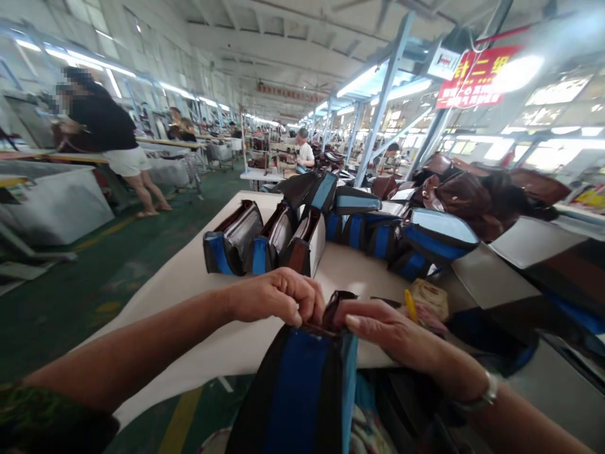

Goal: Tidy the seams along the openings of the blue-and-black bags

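A black bag piece with a wide blue stripe (297, 384) stands upright close to me, its upper opening lined in brown. My left hand (283, 296) is closed at that opening, thumb and fingers pinching its left edge. Across the right side of the same edge lies my right hand (382, 325), fingers bent over the rim and thumb against it; some fingertips are hidden inside. The bag piece's lower part runs out of view at the bottom.
Similar blue-and-black bag pieces (231, 243) stand in rows on the pale table (189, 334). Brown bags (467, 195) are heaped at the right behind. A yellow-handled tool (409, 306) lies beside a cloth bundle (430, 299). A person in black (101, 113) stands across the aisle.
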A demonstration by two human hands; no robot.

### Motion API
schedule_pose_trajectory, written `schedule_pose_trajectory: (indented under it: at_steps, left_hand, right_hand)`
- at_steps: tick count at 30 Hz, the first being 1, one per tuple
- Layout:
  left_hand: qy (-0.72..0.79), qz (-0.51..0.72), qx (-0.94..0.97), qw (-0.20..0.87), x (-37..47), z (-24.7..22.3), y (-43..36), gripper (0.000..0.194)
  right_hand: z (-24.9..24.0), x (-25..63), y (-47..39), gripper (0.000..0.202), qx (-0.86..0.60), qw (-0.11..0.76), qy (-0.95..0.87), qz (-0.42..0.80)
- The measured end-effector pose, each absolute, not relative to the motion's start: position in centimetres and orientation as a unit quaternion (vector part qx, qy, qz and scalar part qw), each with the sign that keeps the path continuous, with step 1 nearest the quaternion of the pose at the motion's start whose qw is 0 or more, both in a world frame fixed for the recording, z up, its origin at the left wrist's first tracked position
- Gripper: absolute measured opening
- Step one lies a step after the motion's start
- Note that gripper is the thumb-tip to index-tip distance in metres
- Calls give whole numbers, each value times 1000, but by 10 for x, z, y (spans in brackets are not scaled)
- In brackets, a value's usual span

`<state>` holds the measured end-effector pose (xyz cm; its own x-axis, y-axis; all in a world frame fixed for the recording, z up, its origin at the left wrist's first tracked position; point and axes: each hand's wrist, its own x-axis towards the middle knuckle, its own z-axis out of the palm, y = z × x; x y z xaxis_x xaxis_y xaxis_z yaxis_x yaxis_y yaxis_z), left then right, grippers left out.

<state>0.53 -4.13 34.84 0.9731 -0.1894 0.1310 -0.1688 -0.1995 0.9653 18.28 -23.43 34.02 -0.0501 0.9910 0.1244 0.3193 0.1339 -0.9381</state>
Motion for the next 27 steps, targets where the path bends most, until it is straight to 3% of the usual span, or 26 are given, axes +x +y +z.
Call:
schedule_pose_trajectory:
  at_steps: [5,8,14,27]
  left_hand:
    - [-50,-87,791,604,-23,366,-49,33]
    - [8,-78,819,569,-28,375,-63,25]
    - [52,-52,843,533,-27,368,-77,26]
    - [78,-44,832,548,-22,363,-86,14]
  right_hand:
    - [321,161,-241,21,-492,439,-659,362]
    - [324,152,-241,19,-498,449,-660,340]
    - [327,148,-238,26,-506,454,-633,369]
    - [330,139,-229,26,-520,455,-596,409]
